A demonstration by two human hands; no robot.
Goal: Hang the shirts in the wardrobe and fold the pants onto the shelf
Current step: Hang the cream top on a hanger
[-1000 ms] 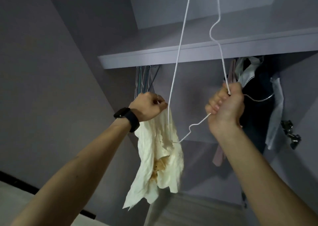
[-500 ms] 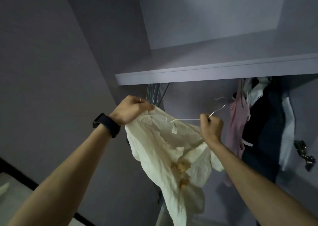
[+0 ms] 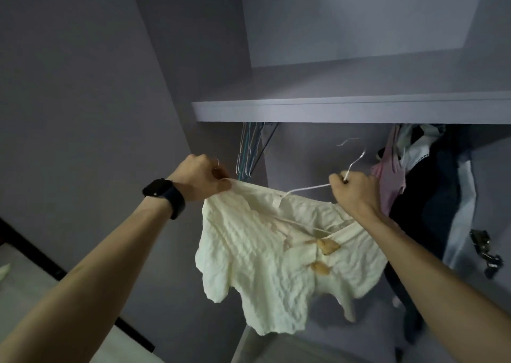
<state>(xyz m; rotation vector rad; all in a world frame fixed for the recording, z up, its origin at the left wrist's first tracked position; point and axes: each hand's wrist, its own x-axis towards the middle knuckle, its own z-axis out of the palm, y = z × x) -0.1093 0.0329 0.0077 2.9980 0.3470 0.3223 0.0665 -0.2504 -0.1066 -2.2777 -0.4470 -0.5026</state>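
Shirt (image 3: 262, 252), cream and crinkled, hangs between my two hands, below the shelf (image 3: 331, 111). My left hand (image 3: 203, 178) pinches its shoulder fabric. My right hand (image 3: 352, 190) is fisted round the white wire hanger (image 3: 307, 189), whose arm runs to the collar. Hung clothes (image 3: 431, 196) sit just right of that hand.

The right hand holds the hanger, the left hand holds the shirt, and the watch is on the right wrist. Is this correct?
No. The head view shows the watch on the left wrist. The rest stands: right hand on the hanger, left hand on the shirt.
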